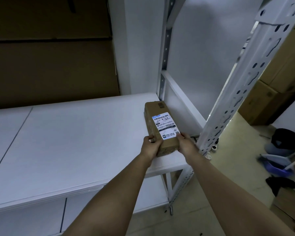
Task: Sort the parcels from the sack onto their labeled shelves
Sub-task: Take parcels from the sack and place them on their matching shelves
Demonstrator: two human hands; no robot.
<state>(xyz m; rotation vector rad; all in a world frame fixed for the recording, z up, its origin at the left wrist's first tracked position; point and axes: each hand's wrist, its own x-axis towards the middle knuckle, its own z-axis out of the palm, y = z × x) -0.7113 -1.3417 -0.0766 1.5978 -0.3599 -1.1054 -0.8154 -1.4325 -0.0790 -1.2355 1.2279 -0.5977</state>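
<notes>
A long brown cardboard parcel [161, 128] lies flat on the white shelf [71, 138], right of the frame's centre, its far end close to the rear upright [164, 53]. A white shipping label [165, 126] faces up. The left hand [151, 145] grips the parcel's near left corner, fingers curled over the edge. The right hand [186, 143] holds the near right corner, thumb on the label. A perforated front post [242, 86] slants across the right. Stacked cartons [269, 92] stand at far right.
</notes>
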